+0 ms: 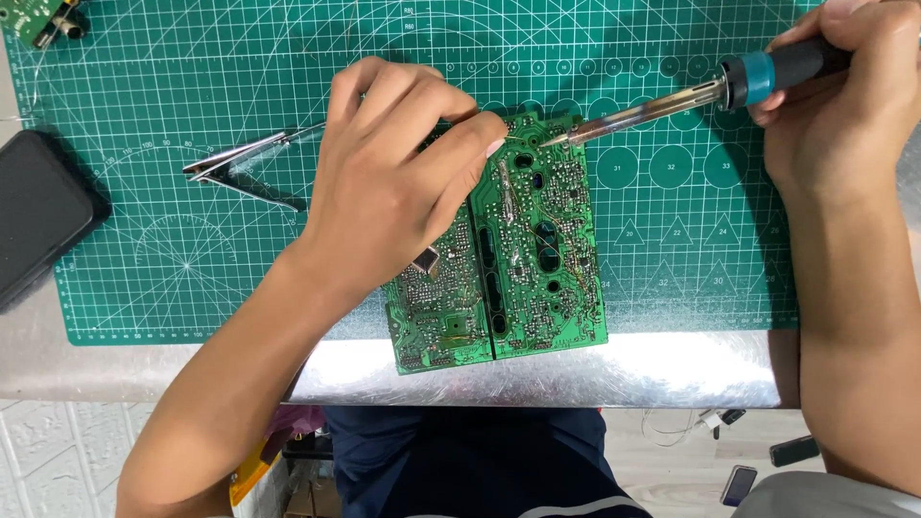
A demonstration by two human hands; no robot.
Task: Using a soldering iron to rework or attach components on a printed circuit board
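Observation:
A green circuit board [537,259] lies solder side up on a green cutting mat [192,240], its near end over the metal table edge. My left hand [393,173] rests on the board's upper left part, thumb and forefinger pinched at something too thin to make out near the board's top edge. My right hand [844,86] grips the black and blue handle of a soldering iron [672,101]. The iron's tip touches the board's top edge, just right of my left fingertips.
Metal tweezers [240,163] lie on the mat left of my left hand. A black flat case [38,211] sits at the left edge. Another small green board [38,19] shows at the top left corner. The shiny metal table [624,374] ends just below the board.

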